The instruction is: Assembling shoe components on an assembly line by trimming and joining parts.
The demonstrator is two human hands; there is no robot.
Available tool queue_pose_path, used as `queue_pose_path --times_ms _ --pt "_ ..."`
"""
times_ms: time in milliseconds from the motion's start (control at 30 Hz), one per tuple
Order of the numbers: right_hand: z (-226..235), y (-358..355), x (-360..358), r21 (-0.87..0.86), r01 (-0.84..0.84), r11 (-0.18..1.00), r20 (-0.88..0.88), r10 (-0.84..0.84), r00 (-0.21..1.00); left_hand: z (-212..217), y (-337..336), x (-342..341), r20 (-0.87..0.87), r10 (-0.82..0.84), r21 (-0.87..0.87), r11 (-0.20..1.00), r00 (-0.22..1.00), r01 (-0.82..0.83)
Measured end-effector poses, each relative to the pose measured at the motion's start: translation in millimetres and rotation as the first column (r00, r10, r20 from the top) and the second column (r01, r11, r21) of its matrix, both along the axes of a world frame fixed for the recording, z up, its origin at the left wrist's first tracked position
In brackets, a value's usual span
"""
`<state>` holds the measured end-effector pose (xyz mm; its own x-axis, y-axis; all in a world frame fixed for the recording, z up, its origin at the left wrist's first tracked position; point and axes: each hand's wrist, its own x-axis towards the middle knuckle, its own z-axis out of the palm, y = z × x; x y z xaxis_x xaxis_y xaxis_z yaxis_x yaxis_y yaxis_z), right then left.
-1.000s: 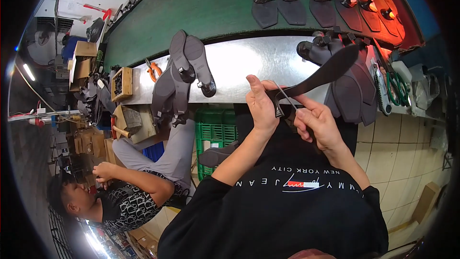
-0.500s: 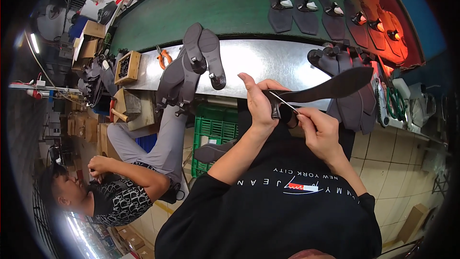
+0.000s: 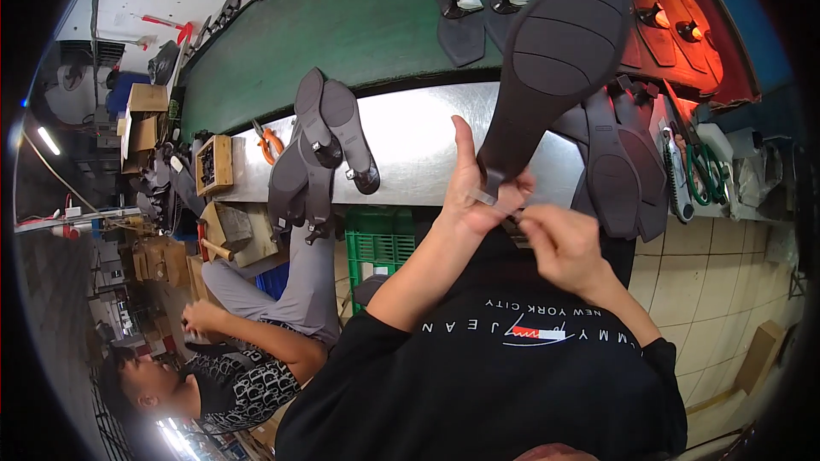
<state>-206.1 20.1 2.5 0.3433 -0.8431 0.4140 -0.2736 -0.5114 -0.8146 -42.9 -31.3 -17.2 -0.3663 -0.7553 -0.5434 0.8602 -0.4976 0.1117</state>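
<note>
My left hand (image 3: 478, 196) holds a dark brown high-heeled sandal (image 3: 559, 51) by its heel end, with the thumb raised. The sole's ribbed forefoot faces me and points away, over the bench. My right hand (image 3: 564, 248) is closed in a pinch on a thin metal tool (image 3: 506, 207), smeared by motion. The tool reaches across my left palm by the heel; whether it touches the sandal I cannot tell. Further sandals (image 3: 617, 162) lie stacked on the metal bench (image 3: 418, 141) to the right, and another pile (image 3: 309, 149) lies to the left.
Behind the bench a green conveyor belt (image 3: 359, 17) carries sandals under reddish light at the right. Orange-handled pliers (image 3: 270, 145) and a wooden box (image 3: 214, 166) sit at left. Green-handled scissors (image 3: 703, 175) and a cutter (image 3: 679, 179) lie at right. A co-worker (image 3: 248, 358) sits at left, beside a green crate (image 3: 380, 248).
The sandal has swung up from pointing right to pointing away, its sole now toward me. My right hand has moved slightly down with the tool. The whole view has shifted a little.
</note>
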Motion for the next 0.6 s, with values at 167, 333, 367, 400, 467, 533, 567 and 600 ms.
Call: queue_pose_path --times_ms 167,333,367,400,467,533,567,600 --pt "3 -9 0 0.043 0.145 0.988 -0.037 -0.144 0.989 2 7 -13 0.057 -0.011 0.009 1.000 0.998 0.011" --pt "2 -6 8 0.142 0.149 0.979 -0.167 -0.124 0.978 -20 5 -20 0.168 0.087 -0.093 0.993 0.982 -0.072" --pt "0 -6 9 0.143 0.150 0.978 -0.170 -0.125 0.978 -24 4 -19 0.166 0.086 -0.092 0.993 0.982 -0.071" --pt "-3 -5 10 0.143 0.143 0.979 -0.169 -0.118 0.978 -29 3 -18 0.127 0.038 -0.118 0.993 0.991 -0.023" --pt "-8 -7 12 0.142 0.133 0.981 -0.166 -0.109 0.980 -38 -1 -14 0.091 -0.008 -0.147 0.989 0.996 0.021" --pt "-9 -9 12 0.136 0.063 0.989 -0.144 -0.043 0.989 -39 -7 -14 0.035 -0.002 -0.111 0.994 0.999 0.006" --pt "-6 -8 16 0.138 0.064 0.988 -0.104 -0.049 0.993 -34 -9 -15 0.036 0.004 -0.114 0.993 0.999 0.001" --pt "-6 -8 15 0.134 0.055 0.989 -0.101 -0.041 0.994 -28 -11 -16 0.123 0.035 -0.047 0.998 0.992 -0.029"
